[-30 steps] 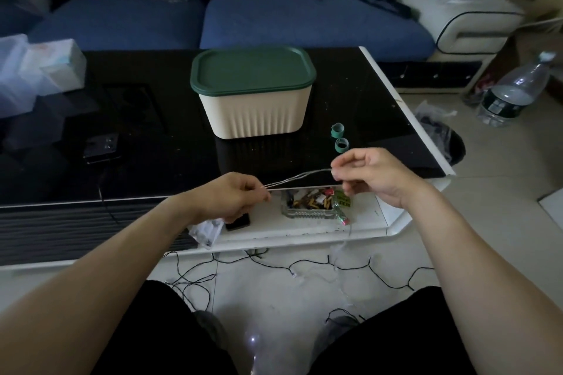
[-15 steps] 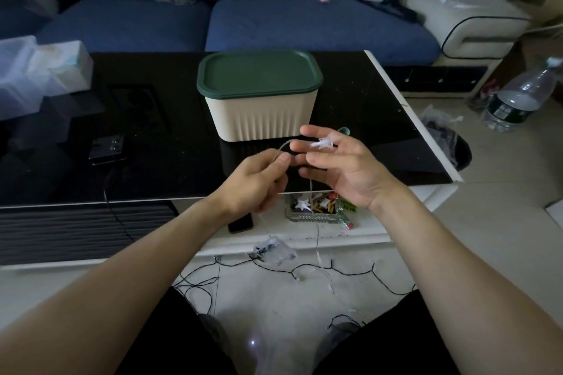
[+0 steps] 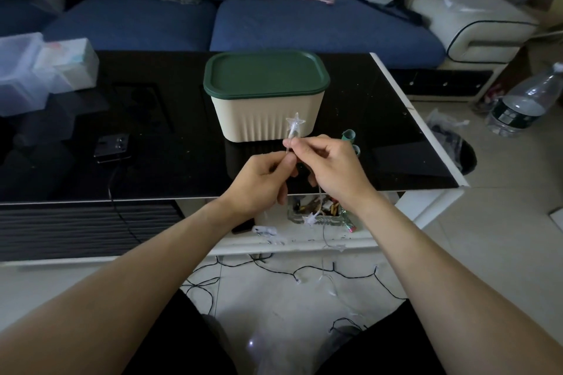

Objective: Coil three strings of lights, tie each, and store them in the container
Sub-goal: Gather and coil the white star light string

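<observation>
A: Glossy black glass coffee table fills the area ahead of you, with a blue-cushioned sofa behind it. What is on the table?

B: Your cream ribbed plastic container stands upright near the middle, its dark green lid seated on top. Two small green tape rolls lie just beside it on your right. A dark phone rests toward your left, and translucent plastic boxes sit at the far left edge.

A: State your grip.

B: Your left hand and right hand meet above the table's near edge. Both pinch the clear-wire string of lights, thumbs against forefingers, fingers curled. One clear plastic star light stands up above your fingertips, in front of the container wall.

A: Where does the wire run?

B: It hangs below your hands to a second star in front of the lower shelf, then toward the tiled floor. A separate black-wire string of lights lies loose on that floor, between the table and your knees. A clear plastic water bottle stands on the floor at your far right.
</observation>
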`<state>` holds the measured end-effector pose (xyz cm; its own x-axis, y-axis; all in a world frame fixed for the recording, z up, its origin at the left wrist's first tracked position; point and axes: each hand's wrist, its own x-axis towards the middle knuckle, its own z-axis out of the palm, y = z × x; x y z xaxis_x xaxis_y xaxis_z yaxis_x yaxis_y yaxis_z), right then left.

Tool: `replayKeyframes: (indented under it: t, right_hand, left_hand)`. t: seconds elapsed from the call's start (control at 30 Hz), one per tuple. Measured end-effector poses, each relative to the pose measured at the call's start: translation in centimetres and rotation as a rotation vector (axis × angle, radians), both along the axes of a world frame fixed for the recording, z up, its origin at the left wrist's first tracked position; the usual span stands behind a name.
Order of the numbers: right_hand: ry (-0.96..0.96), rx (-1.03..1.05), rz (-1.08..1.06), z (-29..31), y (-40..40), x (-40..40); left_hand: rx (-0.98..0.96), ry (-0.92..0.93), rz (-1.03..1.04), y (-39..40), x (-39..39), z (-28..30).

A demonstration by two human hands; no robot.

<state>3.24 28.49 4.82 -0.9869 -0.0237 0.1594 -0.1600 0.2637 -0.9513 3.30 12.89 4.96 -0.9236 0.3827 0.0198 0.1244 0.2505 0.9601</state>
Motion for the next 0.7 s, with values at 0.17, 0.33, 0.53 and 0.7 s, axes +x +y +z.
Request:
replayKeyframes:
  t: [0.17,0.33,0.53,0.7]
  right_hand:
    - [-0.151,0.189,0.247,0.4,-0.3,0.6]
    - [-0.195,0.085,0.197,0.8,0.1,0.6]
    - [-0.293,0.188,0.304,-1.5,1.9,0.0]
    - [-0.455,0.023,0.396,-1.6,2.4,-0.1]
  left_hand:
    - [0.039,-0.019,0.108,-0.5,-0.6,-0.7]
    - [0.184,-0.143,0.21,-0.7,-1.6,-1.1]
    - [0.567,-0.312,0.238,-1.6,-2.5,0.1]
    - [0.727,-0.413,0.227,-2.0,-2.5,0.7]
